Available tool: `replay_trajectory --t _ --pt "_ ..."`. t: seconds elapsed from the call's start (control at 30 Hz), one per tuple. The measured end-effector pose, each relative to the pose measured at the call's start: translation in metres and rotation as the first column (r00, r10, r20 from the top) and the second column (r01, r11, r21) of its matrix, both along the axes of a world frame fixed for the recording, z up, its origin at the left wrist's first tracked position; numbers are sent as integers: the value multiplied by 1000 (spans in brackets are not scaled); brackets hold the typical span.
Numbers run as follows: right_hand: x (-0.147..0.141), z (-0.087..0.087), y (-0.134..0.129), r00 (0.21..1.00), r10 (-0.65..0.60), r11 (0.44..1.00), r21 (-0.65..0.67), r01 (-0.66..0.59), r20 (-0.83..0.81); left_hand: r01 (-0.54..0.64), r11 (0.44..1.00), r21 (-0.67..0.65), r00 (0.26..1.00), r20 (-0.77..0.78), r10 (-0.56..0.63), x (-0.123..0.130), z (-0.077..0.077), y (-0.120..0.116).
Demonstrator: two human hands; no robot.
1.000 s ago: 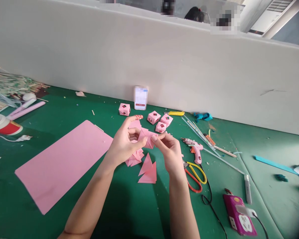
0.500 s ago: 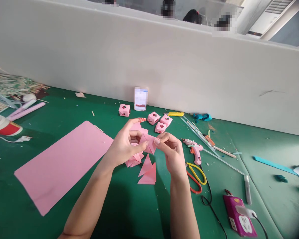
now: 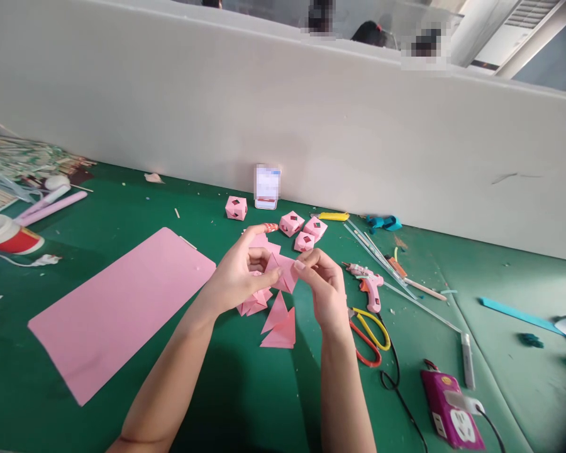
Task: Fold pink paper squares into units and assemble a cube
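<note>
Between my two hands is a small piece of folded pink paper (image 3: 283,272) with crease lines meeting near its middle. My left hand (image 3: 238,270) pinches its left side, the index finger, wrapped in a red patterned bandage, stretched away. The thumb and fingers of my right hand (image 3: 323,280) grip its right edge. Below the hands lie pink paper triangles (image 3: 280,330), and more folded pink pieces (image 3: 255,303) are partly hidden behind my left hand. Beyond the hands stand several pink paper boxes (image 3: 291,223) with diamond-shaped openings.
A large pink sheet (image 3: 122,314) lies left, near a paper cup (image 3: 14,234). A phone (image 3: 266,187) leans on the white partition (image 3: 283,113). To the right are a glue gun (image 3: 370,286), scissors (image 3: 372,336), a yellow cutter (image 3: 332,216) and a purple power strip (image 3: 450,409).
Both hands keep their grip on the folded paper, which has hardly moved. The view has shifted very slightly.
</note>
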State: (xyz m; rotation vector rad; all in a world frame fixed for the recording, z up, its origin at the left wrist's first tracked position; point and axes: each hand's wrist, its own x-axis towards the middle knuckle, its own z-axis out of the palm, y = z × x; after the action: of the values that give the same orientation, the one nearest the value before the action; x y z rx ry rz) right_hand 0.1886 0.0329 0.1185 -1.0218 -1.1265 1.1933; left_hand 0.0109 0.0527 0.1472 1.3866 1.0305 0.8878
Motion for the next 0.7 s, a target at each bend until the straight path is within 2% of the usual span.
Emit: replay_trajectory --t 0.2,0.47,0.6,0.7 --pt "-2 0 0 988 -81 996 46 75 130 -39 999 -9 999 34 39 2 3 0" --pt "-1 -4 1 984 -3 1000 25 -1 180 -149 988 -29 981 119 151 0 0 2" --pt "-3 -5 1 971 -57 996 82 40 231 -152 988 -35 982 112 155 1 -1 3" --pt "-3 -5 2 965 -77 996 53 66 251 -164 986 -32 980 109 166 2 -2 5"
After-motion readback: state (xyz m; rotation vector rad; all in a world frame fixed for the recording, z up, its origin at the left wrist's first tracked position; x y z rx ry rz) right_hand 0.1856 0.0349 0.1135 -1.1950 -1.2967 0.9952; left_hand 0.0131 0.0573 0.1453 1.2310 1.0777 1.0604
